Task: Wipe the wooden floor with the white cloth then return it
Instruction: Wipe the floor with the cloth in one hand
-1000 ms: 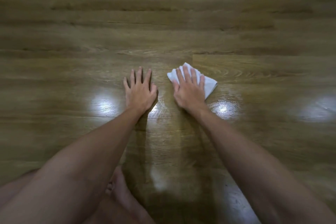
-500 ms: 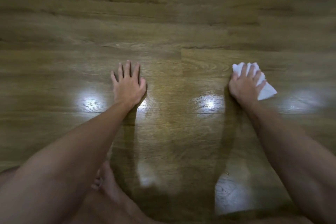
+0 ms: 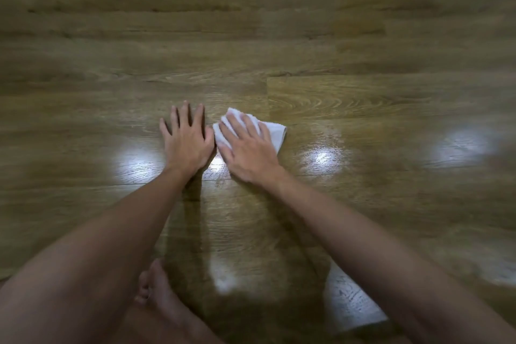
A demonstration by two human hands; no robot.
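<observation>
A folded white cloth [image 3: 275,131] lies on the wooden floor [image 3: 279,36] near the middle of the head view. My right hand [image 3: 248,151] presses flat on the cloth with straight fingers and covers most of it; its corners show beyond the fingertips and to the right. My left hand [image 3: 188,142] rests flat on the bare floor just left of the cloth, fingers spread, its thumb side almost touching the cloth's left edge.
Glossy brown planks fill the whole view, with bright light reflections at left [image 3: 134,162], centre [image 3: 321,158] and right [image 3: 458,145]. My bare foot [image 3: 159,290] and leg are at the bottom edge between my forearms.
My right hand has slid the cloth back to the left, from far right half a second ago to beside my left hand. The left hand has stayed planted.
</observation>
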